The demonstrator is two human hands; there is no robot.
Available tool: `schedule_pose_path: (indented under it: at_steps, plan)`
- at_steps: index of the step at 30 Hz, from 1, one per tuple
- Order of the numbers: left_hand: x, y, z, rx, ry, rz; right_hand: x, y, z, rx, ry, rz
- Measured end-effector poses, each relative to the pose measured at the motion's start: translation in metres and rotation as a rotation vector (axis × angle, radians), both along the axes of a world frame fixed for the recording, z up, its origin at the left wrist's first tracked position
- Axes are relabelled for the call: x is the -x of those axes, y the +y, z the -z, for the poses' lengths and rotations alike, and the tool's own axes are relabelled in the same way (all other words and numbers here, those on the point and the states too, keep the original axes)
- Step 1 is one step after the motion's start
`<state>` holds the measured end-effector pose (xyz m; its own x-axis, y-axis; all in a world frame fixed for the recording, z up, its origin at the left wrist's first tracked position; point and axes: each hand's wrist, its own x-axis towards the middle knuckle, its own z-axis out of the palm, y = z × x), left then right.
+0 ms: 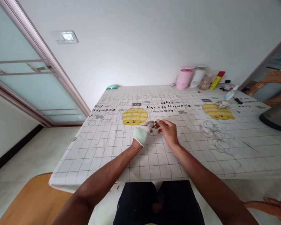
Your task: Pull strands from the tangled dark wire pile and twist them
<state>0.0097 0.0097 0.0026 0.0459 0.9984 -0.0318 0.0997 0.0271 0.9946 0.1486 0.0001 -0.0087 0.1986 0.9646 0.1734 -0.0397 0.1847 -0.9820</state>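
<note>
My left hand (145, 127) wears a pale work glove. Its fingers are pinched together just above the tablecloth (150, 159). Close beside it, fingertips almost meeting the glove, is my bare right hand (166, 128), with thumb and forefinger pinched. What they hold between them is too small and thin to make out. Beyond my hands, rows of thin wire loops (121, 99) lie across the cloth. A loose tangle of thin grey wire (216, 134) rests to the right of my right hand.
Along the wall stand a pink device (184, 78), a white device (198, 76), a bottle (204, 83) and a yellow-red box (216, 80). A crumpled glove (226, 104) and small clear bottle (231, 92) lie nearer. A dark grey object (277, 117) sits at right; a green packet (112, 87) at back left.
</note>
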Motion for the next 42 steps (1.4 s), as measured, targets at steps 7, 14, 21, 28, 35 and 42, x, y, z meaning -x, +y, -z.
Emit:
schedule_pose_path:
  at_steps: [7, 14, 21, 28, 35, 42]
  plan:
    - [0.008, 0.005, -0.001, 0.013, -0.014, -0.018, -0.011, 0.002, -0.002, 0.05, -0.236, -0.124]
    - [0.015, 0.004, -0.01, 0.022, 0.012, -0.005, -0.018, 0.008, -0.016, -0.074, -0.37, -0.158]
    - [0.023, 0.011, -0.001, 0.053, -0.339, 0.023, -0.005, -0.001, -0.013, -0.109, -0.189, -0.192]
    - [0.025, 0.017, 0.006, 0.061, -0.434, 0.058, 0.001, -0.003, -0.007, -0.05, -0.128, -0.208]
    - [0.023, 0.01, -0.007, 0.023, -0.161, -0.018, 0.002, -0.006, -0.001, -0.033, -0.212, -0.205]
    - [0.02, 0.007, -0.011, 0.029, -0.094, -0.027, -0.002, -0.006, 0.004, -0.126, -0.358, -0.138]
